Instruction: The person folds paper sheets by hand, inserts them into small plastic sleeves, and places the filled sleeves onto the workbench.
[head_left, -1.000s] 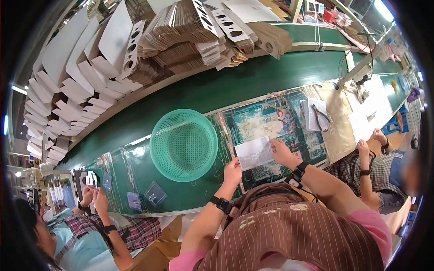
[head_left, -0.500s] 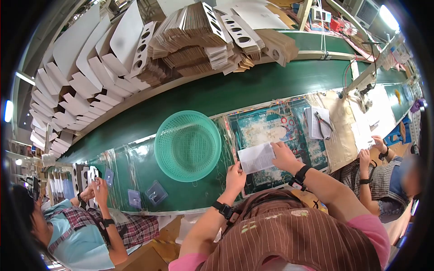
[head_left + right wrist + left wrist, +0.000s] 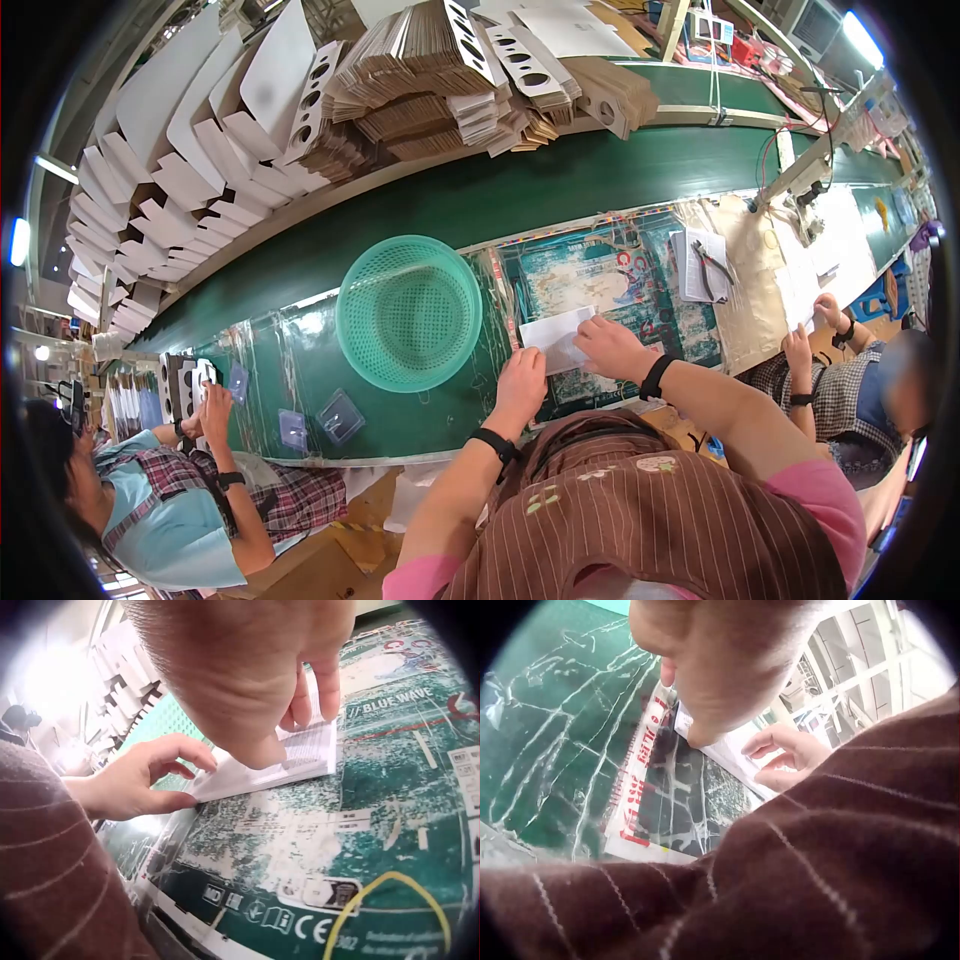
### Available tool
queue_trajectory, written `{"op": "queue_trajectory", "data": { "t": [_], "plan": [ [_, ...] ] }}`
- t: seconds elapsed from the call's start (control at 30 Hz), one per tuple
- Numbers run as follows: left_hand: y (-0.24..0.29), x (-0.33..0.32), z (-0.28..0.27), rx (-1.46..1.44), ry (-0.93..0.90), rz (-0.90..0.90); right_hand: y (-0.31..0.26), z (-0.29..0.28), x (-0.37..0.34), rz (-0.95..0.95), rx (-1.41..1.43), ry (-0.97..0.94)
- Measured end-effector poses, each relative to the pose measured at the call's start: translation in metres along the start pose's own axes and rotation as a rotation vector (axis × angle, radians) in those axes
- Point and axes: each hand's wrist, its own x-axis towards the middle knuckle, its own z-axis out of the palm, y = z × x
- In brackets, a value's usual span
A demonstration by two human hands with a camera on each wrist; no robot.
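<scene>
While the left hand (image 3: 522,385) holds it, the paper (image 3: 553,332) extends lengthwise rightward.

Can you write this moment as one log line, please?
left hand: pinches paper by left end | right hand: touches paper | green basket: left of paper
</scene>
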Motion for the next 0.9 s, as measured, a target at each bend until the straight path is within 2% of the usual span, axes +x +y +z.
{"op": "queue_trajectory", "data": {
  "t": [0.1, 0.23, 0.33, 0.4, 0.43, 0.5, 0.53, 0.6, 0.73, 0.83, 0.9],
  "plan": [
    [-0.006, 0.001, 0.013, 0.049, 0.023, 0.032, -0.009, -0.009, 0.001, 0.052, -0.021, -0.05],
    [-0.008, 0.011, -0.004, 0.069, 0.021, 0.137, -0.005, -0.006, 0.003, 0.069, -0.017, -0.073],
    [-0.016, 0.016, -0.003, -0.103, 0.023, 0.032, 0.01, 0.005, 0.004, 0.086, 0.132, -0.004],
    [-0.019, 0.018, -0.006, -0.213, -0.098, -0.139, 0.015, 0.007, 0.005, 0.112, 0.266, -0.004],
    [-0.02, 0.017, -0.005, -0.213, -0.101, -0.139, 0.02, 0.013, 0.004, 0.113, 0.269, -0.006],
    [-0.021, 0.016, -0.003, -0.291, -0.021, -0.139, 0.028, 0.025, 0.003, 0.148, 0.456, 0.076],
    [-0.016, 0.017, -0.006, -0.292, -0.025, -0.139, 0.028, 0.025, 0.002, 0.15, 0.459, 0.075],
    [-0.005, 0.018, -0.012, -0.204, 0.073, -0.152, 0.025, 0.024, 0.001, 0.232, 0.54, 0.113],
    [-0.009, 0.016, -0.003, -0.169, 0.069, -0.118, 0.023, 0.024, 0.001, 0.249, 0.547, 0.121],
    [-0.011, 0.018, -0.001, -0.213, 0.041, -0.173, 0.016, 0.013, -0.005, 0.22, 0.47, 0.153],
    [-0.011, 0.017, -0.004, -0.209, 0.021, -0.135, 0.013, 0.013, -0.011, 0.102, 0.367, 0.192]
  ]
}}
